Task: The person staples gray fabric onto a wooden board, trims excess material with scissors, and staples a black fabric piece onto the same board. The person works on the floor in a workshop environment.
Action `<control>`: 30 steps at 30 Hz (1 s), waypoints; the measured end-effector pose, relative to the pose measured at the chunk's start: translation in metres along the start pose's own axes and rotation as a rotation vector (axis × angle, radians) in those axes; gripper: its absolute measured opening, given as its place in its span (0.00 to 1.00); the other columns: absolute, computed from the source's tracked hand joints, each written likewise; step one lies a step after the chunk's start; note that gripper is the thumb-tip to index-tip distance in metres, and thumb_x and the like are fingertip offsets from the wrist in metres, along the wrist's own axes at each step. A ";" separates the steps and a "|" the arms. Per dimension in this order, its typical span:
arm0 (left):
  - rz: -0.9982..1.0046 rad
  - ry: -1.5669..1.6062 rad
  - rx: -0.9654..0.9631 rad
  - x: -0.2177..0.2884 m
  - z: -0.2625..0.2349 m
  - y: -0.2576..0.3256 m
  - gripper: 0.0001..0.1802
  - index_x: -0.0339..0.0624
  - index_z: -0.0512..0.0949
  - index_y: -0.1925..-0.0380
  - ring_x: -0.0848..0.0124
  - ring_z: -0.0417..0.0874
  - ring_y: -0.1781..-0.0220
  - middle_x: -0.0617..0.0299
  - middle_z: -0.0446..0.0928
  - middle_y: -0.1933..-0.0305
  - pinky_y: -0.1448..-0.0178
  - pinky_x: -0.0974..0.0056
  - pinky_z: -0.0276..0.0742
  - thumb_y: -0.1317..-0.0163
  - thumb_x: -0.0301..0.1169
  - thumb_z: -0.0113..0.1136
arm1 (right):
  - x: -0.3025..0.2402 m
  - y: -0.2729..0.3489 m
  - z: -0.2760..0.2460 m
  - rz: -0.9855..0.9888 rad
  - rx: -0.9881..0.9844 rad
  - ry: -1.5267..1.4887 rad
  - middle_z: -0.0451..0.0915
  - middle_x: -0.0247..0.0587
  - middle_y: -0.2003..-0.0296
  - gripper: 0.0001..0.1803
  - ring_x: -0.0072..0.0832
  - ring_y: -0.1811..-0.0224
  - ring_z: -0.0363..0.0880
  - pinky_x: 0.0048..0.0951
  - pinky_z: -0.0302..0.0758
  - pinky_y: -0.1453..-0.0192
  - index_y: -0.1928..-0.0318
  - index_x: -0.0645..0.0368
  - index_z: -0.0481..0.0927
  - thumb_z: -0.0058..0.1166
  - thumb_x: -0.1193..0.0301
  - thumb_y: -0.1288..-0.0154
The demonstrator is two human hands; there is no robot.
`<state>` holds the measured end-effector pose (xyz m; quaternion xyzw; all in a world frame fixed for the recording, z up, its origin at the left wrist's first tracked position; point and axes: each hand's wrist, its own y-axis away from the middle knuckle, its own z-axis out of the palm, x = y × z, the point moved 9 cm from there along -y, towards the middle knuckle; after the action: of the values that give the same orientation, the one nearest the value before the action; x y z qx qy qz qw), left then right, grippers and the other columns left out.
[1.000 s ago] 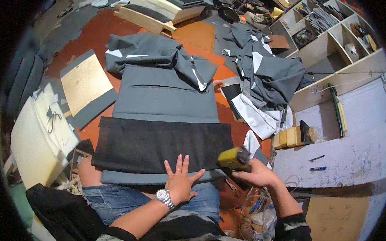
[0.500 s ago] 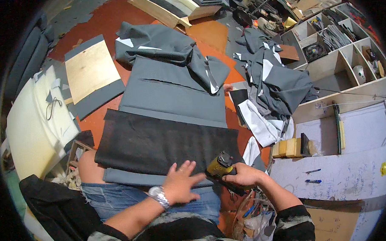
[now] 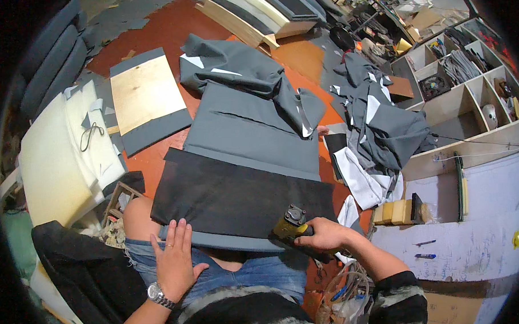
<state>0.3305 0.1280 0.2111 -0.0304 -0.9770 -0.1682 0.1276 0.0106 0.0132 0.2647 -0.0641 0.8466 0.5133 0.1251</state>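
My right hand [image 3: 326, 235] is clamped around a yellow-and-black staple gun [image 3: 288, 225], its nose pressed on the near right corner of the black fabric panel [image 3: 232, 192]. My left hand [image 3: 174, 262] lies flat, fingers spread, on the panel's near edge over my lap, holding nothing. The panel overlaps a grey upholstered board [image 3: 253, 133] farther out. Beyond it I see crumpled grey covers [image 3: 245, 71], and at far right wooden shelves [image 3: 463, 98].

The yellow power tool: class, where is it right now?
The yellow power tool sits lower centre-right, gripped by the right hand against the dark fabric panel's near edge.
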 end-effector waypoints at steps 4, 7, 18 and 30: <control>0.012 0.044 0.006 -0.001 0.000 0.001 0.62 0.38 0.60 0.21 0.56 0.49 0.12 0.54 0.55 0.15 0.19 0.24 0.45 0.49 0.59 0.77 | -0.020 -0.007 -0.002 -0.034 0.001 -0.058 0.88 0.59 0.58 0.30 0.50 0.52 0.88 0.45 0.80 0.42 0.46 0.63 0.87 0.62 0.48 0.33; 0.011 0.038 0.017 -0.001 0.002 0.001 0.60 0.39 0.61 0.22 0.57 0.50 0.12 0.55 0.56 0.15 0.19 0.23 0.45 0.48 0.59 0.76 | -0.032 -0.019 0.004 0.008 -0.046 -0.026 0.89 0.52 0.58 0.28 0.40 0.54 0.89 0.38 0.81 0.44 0.43 0.63 0.86 0.63 0.52 0.32; 0.027 0.061 0.006 -0.003 0.000 0.001 0.60 0.38 0.61 0.22 0.53 0.52 0.13 0.53 0.57 0.16 0.20 0.24 0.47 0.48 0.58 0.77 | -0.110 -0.046 0.013 -0.246 0.006 0.065 0.87 0.56 0.65 0.32 0.46 0.60 0.88 0.42 0.81 0.49 0.49 0.69 0.86 0.64 0.47 0.32; -0.516 1.797 -0.654 0.068 0.115 0.009 0.31 0.34 0.74 0.41 0.64 0.90 0.59 0.47 0.81 0.41 0.63 0.61 0.89 0.24 0.53 0.61 | 0.292 0.135 0.199 0.260 0.645 -1.567 0.84 0.41 0.64 0.22 0.30 0.67 0.83 0.35 0.81 0.63 0.43 0.62 0.78 0.66 0.62 0.30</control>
<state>0.2383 0.1760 0.1267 0.2886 -0.3993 -0.4128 0.7661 -0.2726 0.2580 0.2109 0.4455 0.6211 0.1539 0.6262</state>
